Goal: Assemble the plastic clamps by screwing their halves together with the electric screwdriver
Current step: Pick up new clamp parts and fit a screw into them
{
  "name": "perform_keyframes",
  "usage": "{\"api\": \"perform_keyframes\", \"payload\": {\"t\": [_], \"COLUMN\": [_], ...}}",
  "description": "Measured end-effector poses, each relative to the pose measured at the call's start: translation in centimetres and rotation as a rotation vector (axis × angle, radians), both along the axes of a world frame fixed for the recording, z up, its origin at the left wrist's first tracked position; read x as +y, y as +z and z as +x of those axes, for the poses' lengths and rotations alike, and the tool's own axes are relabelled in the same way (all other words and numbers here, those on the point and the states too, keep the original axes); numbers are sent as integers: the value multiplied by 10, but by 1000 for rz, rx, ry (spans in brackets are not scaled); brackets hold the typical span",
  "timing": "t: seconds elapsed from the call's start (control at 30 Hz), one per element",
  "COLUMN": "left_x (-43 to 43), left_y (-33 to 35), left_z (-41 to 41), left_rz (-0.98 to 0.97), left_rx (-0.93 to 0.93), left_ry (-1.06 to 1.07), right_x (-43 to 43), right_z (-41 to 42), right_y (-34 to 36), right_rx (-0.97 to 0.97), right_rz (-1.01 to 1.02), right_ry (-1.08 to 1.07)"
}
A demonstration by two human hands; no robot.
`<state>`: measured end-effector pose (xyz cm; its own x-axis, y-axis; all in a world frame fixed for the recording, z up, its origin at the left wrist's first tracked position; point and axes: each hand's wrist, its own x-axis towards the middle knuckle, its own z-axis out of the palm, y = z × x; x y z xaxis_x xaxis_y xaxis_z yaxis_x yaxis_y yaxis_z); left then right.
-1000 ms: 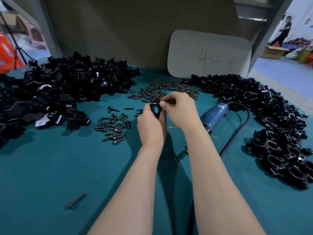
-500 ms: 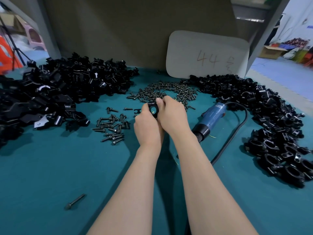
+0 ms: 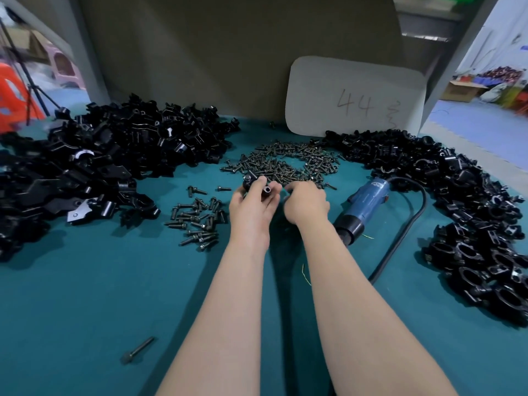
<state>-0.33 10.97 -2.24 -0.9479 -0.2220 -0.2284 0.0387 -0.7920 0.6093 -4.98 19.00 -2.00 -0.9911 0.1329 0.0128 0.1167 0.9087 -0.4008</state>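
- My left hand (image 3: 251, 205) grips a black clamp (image 3: 247, 184), fingers and thumb curled round it; it is held above the table, just in front of the near edge of the screw pile (image 3: 285, 162); a round opening shows at the clamp's near end.
- My right hand (image 3: 306, 204) sits just beside the left, knuckles up, fingers curled under at the pile's near edge; cannot tell whether they pinch a screw (fingertips hidden and blurred).
- The electric screwdriver (image 3: 368, 197) lies on the teal table (image 3: 71, 310) just right of my right hand, untouched; blue body, black nose pointing toward me; its black cord (image 3: 411, 221) loops out to the right and back toward me.
- A smaller scatter of screws (image 3: 197, 221) lies left of my left hand; one long bolt (image 3: 137, 350) lies alone at near left, well apart.
- Heap of loose clamp halves (image 3: 114, 155) at far left; heap of clamps (image 3: 463, 224) along the right side.
- White board (image 3: 354, 95) marked "44" leans against the back wall behind the screw pile.
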Motion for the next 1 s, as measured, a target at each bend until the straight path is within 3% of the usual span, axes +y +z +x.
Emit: {"api": "perform_keyframes", "payload": {"t": [0.33,0.5,0.87,1.0], "left_x": [-1,-1,2,2], "left_y": [-4,-3,-2,-1], "left_z": [-3,-6,-7,-10], "left_rz": [23,59,-72,-103], "left_rx": [-31,-33,3,-51], "left_ry": [-76,-49,-10,10], "right_x": [-7,-9,-11,-3], "right_z": [6,3,-2,-3], "right_y": [-4,-5,-4,2], "right_rx": [102,70,40,90], "right_rz": [-71,11,20,-275], "right_ry": [-90,-83,-70,-73]}}
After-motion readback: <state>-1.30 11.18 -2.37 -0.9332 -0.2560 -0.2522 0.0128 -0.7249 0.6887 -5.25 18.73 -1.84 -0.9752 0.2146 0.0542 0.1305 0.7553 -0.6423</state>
